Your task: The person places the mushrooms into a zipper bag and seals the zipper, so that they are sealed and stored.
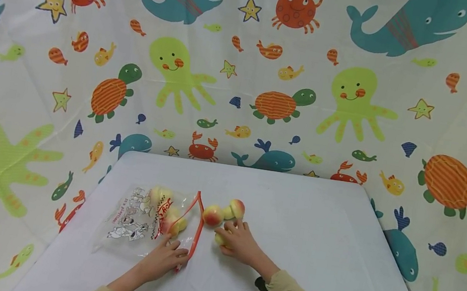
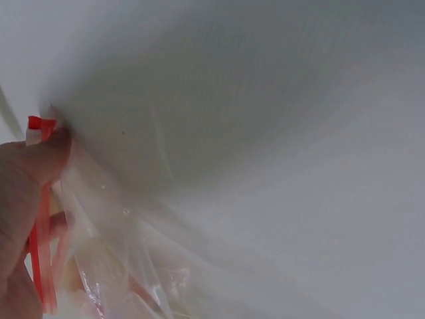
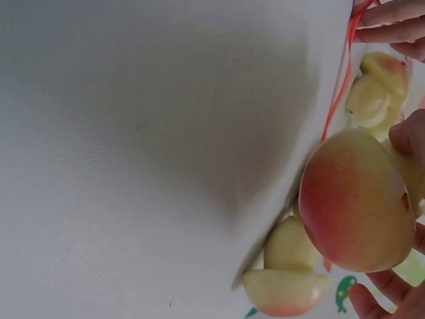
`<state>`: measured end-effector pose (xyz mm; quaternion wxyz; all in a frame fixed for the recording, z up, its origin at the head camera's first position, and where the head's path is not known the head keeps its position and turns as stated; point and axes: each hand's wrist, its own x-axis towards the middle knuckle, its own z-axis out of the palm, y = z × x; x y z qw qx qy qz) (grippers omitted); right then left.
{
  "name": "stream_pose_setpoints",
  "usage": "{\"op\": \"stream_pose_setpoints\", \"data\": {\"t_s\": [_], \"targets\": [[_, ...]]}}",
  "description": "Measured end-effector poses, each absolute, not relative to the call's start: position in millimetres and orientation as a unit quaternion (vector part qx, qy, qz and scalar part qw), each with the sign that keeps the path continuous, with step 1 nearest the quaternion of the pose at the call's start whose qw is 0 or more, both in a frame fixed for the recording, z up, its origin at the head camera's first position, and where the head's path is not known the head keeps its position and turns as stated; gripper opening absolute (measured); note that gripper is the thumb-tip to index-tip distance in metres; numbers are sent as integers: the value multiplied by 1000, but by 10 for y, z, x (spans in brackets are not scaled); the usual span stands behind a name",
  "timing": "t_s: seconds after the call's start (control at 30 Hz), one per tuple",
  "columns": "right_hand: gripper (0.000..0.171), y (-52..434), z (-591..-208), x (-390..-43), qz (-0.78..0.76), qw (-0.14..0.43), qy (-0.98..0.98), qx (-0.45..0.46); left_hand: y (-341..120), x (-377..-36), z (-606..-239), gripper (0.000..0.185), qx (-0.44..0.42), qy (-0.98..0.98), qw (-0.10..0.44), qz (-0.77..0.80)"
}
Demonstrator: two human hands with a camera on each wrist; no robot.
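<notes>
L hand (image 1: 164,258) pinches crinkly clear bag (image 1: 145,220) | R hand (image 1: 239,242) grips smooth, prob. plastic peach (image 3: 355,199)

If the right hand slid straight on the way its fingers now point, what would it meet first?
Most likely the red-and-yellow peach lying just ahead of the right hand, near the red-edged mouth of the plastic bag. Depth is hard to judge from the head view.
</notes>
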<state>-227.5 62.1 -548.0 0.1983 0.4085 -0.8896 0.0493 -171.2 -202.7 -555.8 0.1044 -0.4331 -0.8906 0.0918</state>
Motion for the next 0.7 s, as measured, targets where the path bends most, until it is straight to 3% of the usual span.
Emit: {"op": "stream_pose_setpoints", "data": {"t_s": [0.4,0.7], "targets": [[35,524,-5438,-2257,68,198,-885,417,-2017,-1691,-5518,36,-420,-897,69,116],[35,466,-5468,-2254,71,211,-877,426,-2030,-1686,-5521,34,-425,-895,75,110]]}}
